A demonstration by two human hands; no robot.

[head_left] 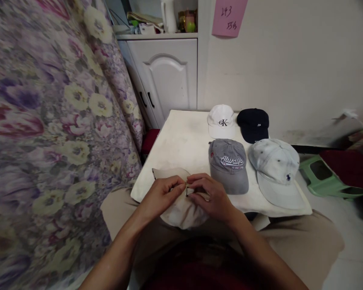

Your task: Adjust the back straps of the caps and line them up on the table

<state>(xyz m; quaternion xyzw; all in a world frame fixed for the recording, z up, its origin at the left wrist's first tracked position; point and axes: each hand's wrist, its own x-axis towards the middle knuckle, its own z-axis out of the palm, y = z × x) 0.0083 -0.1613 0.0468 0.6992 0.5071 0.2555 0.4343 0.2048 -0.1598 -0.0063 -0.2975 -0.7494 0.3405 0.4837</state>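
Observation:
A beige baseball cap (184,212) lies at the near edge of the table, its brim pointing away to the left. My left hand (167,194) and my right hand (211,197) meet over it. Both pinch the cap's back strap, where a small metal buckle (186,191) shows between my fingertips. Just right of my right hand rests a grey cap (229,161) with "Always" lettering. Farther right sits a pale blue-grey cap (275,161) with a small dark emblem. Behind them are a white cap (221,121) marked "CK" and a navy cap (254,124).
The cream-covered table (181,141) stands before my knees. A floral curtain (63,121) hangs close on the left. Behind is a white cabinet (169,76) with a jug (168,16) on its shelf. A green stool (317,177) stands to the right.

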